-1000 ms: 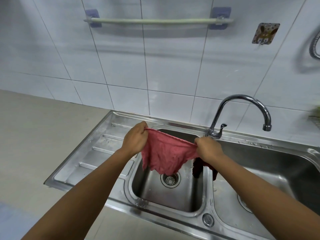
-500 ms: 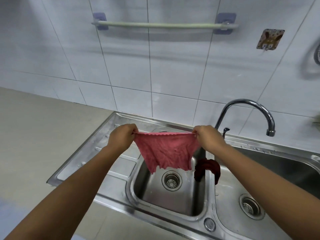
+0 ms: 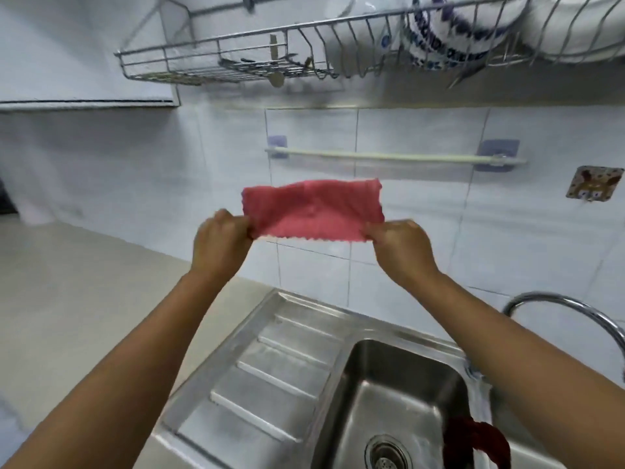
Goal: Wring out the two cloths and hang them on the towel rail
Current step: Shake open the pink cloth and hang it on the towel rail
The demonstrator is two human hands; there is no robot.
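I hold a pink cloth spread flat between both hands, raised in front of the tiled wall just below the white towel rail. My left hand pinches its lower left corner and my right hand pinches its lower right corner. The cloth's far edge flips upward toward the rail without touching it. A dark red cloth, twisted, lies draped over the divider between the two sink basins at the lower right.
A steel sink with a ribbed drainboard lies below my arms. The curved tap rises at the right. A wire dish rack with plates hangs above the rail. A hook plate sits right of the rail.
Both hands have lifted the pink cloth from over the sink basin up to just under the towel rail. The view has tilted upward, and the dish rack has come into sight.
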